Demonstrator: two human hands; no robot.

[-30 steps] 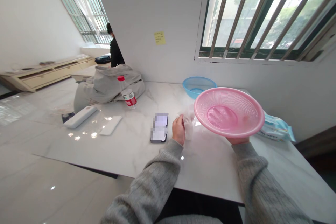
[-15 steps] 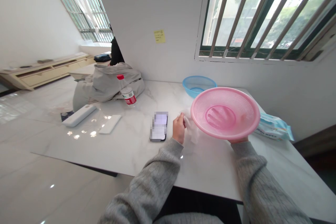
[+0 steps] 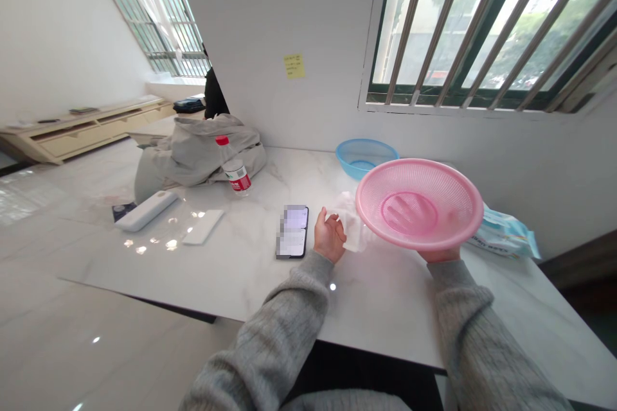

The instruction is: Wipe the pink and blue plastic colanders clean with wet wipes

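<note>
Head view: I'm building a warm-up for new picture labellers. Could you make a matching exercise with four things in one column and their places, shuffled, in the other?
Things
1. pink basket
2. phone
3. bottle
4. yellow note

Places
A. on the table, in front of the grey cloth
B. stuck to the wall
C. supported from beneath by the right hand
D. lying flat on the table, just left of the left hand

Right pairs: 1-C, 2-D, 3-A, 4-B
</note>
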